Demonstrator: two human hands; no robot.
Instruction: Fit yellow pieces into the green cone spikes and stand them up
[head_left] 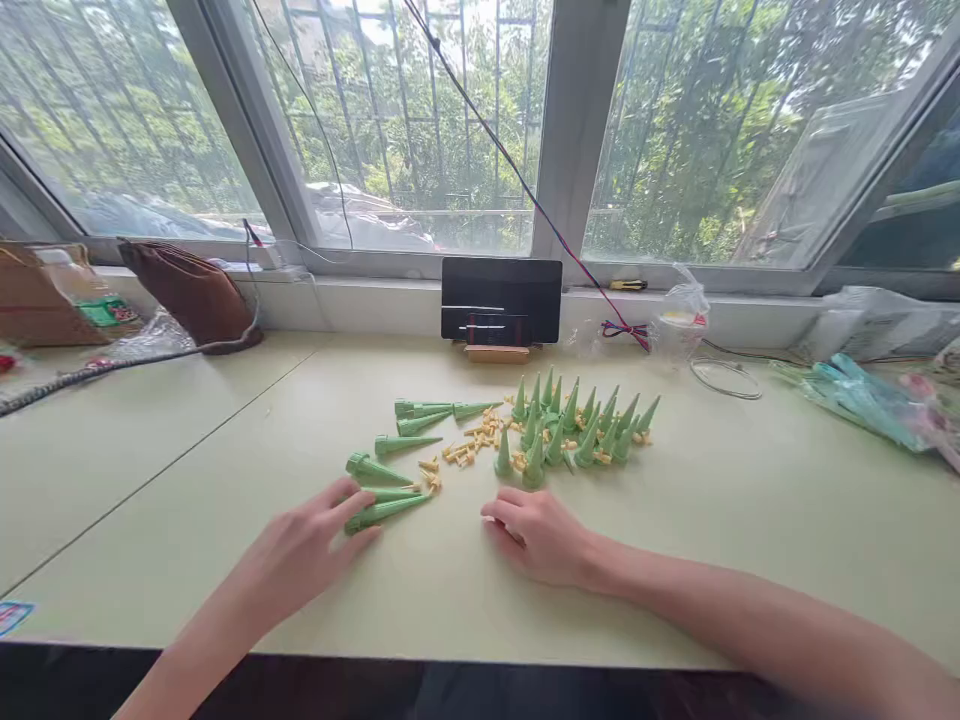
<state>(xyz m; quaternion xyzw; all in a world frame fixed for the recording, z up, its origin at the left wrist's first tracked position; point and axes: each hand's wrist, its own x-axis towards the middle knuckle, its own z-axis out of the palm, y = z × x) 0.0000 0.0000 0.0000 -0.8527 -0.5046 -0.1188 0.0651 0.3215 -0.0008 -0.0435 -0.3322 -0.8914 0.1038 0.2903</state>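
Observation:
My left hand (319, 535) rests on the table with its thumb and fingers apart, around the wide ends of two green plastic spikes (394, 508) lying side by side. Its fingertips touch them. Another ribbed-cap green spike (379, 468) lies just beyond. My right hand (536, 535) lies on the table, its fingers curled in; whatever they hold, if anything, is hidden. Beyond it stands a group of green cones (534, 462), points up, with small yellow plastic pieces among them. Loose yellow pieces (484, 432) are scattered between the lying spikes and the upright cones.
A black tablet (501, 300) leans on a stand at the window. Along the back left are a brown bag (187, 290) and a dark cable (135, 362). A plastic cup (681, 325), a coiled cable (725, 378) and plastic bags (862, 400) lie at the right.

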